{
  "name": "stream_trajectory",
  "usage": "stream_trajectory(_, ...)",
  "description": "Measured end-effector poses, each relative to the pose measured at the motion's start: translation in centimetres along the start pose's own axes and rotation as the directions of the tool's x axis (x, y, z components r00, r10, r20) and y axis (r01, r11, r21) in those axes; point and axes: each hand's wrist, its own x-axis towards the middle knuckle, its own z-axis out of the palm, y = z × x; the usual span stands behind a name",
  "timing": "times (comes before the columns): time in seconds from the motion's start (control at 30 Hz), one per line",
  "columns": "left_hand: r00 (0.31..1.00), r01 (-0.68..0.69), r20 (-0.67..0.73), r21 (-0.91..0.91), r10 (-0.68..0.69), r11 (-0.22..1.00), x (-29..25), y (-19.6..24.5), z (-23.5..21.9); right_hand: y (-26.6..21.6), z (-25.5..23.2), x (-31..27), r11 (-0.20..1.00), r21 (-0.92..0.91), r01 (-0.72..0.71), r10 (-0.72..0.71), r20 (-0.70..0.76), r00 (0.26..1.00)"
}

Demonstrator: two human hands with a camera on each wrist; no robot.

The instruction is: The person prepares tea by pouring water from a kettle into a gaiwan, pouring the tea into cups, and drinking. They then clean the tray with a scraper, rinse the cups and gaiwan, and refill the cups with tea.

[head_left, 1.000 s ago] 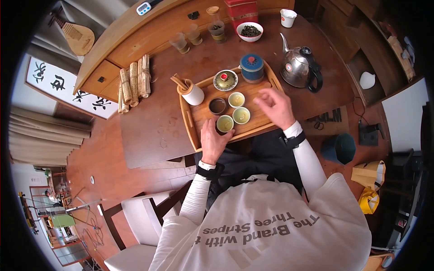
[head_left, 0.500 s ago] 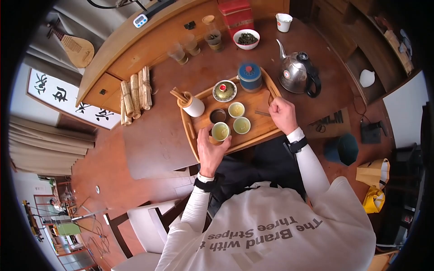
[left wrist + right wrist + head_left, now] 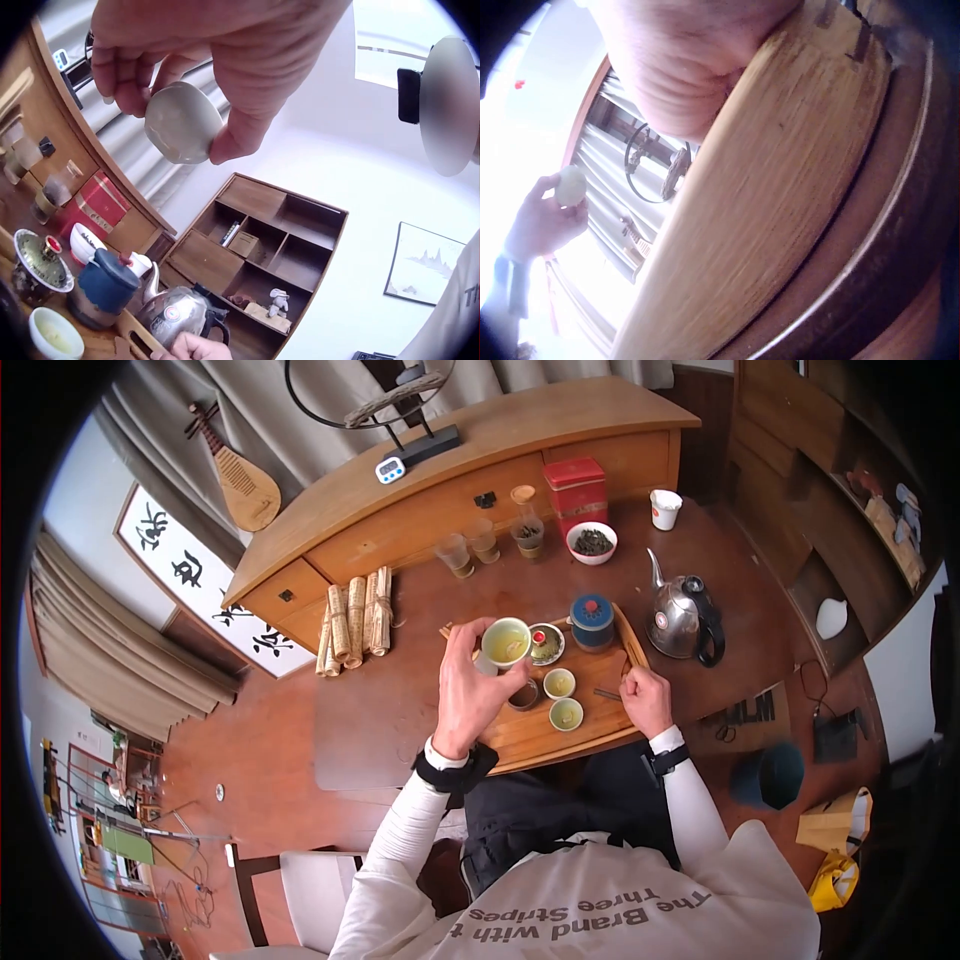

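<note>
In the head view the left hand (image 3: 468, 695) pinches a small pale cup (image 3: 506, 643) of yellowish liquid between thumb and fingers, raised over the wooden tray (image 3: 520, 748). The left wrist view shows that cup (image 3: 182, 124) from below. On the tray stand two filled cups (image 3: 559, 683) (image 3: 566, 714), a dark cup (image 3: 523, 695), a lidded bowl (image 3: 546, 648) and a blue jar (image 3: 592, 622). The right hand (image 3: 648, 701) rests with curled fingers at the tray's right edge, beside a thin dark strip (image 3: 606, 693). Its fingertips are hidden in the right wrist view.
A steel kettle (image 3: 676, 622) stands right of the tray. Behind are a bowl of dark leaves (image 3: 592, 544), a red tin (image 3: 577, 492), glass vessels (image 3: 482, 541) and a white paper cup (image 3: 665, 510). Bamboo rolls (image 3: 356, 618) lie at the left.
The left hand has lifted its cup from low over the tray's front left. The right hand, earlier with spread fingers, has moved to the tray's right edge and curled. The head view has tilted up.
</note>
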Motion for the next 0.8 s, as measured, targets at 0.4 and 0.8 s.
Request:
stream_trajectory(0.4, 1.0, -0.015, 0.022, -0.118, 0.017, 0.993, 5.0, 1.9, -2.3, 0.2, 0.1, -0.1, 1.0, 0.004, -0.014, 0.014, -0.007, 1.0)
stream_trajectory(0.8, 0.967, 0.148, 0.239, -0.257, -0.086, 0.955, 1.9, 1.1, -2.9, 0.0, 0.0, -0.1, 1.0, -0.015, 0.009, -0.009, -0.008, 1.0)
